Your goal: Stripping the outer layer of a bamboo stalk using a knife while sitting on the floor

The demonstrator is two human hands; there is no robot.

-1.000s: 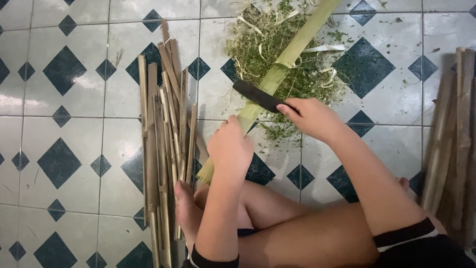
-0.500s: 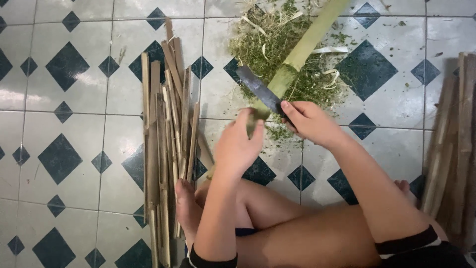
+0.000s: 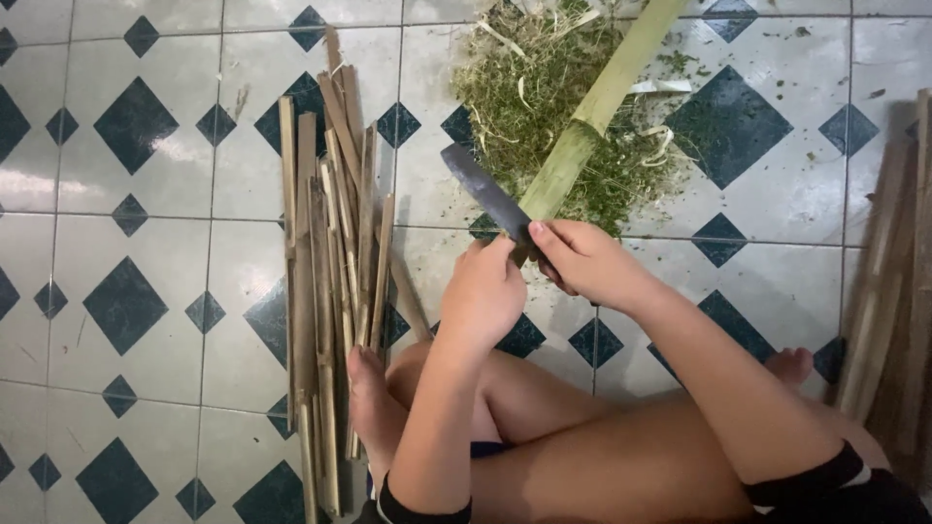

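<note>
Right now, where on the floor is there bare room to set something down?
The tiles left of the strips are bare, as is the patch right of the stalk, before the strips at the right edge. It is crowded around the shavings, the knife and both hands.

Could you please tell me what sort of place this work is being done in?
Probably a home or yard floor used for handwork: patterned tiled floor, split bamboo strips, and green shavings under a bamboo pole.
</note>
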